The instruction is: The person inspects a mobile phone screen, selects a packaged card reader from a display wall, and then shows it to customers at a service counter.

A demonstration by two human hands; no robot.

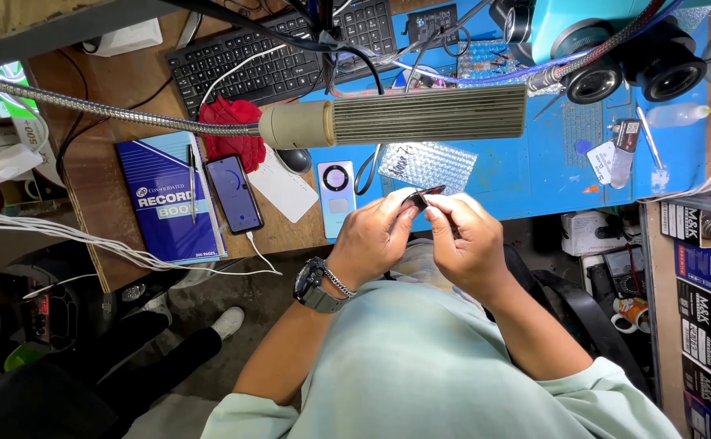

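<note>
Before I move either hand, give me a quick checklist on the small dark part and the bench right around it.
1. Left hand on the small dark part: ok, fingertips pinch its left end.
2. Right hand on the part: ok, fingers meet it from the right.
3. Part held off the blue mat: ok, it sits above the bench edge.
4. Lamp head lighting the work: cannot tell; it hangs just beyond the hands.
5. White phone out of the way: ok, face down left of the hands.
6. Part's condition: cannot tell, too small.
</note>
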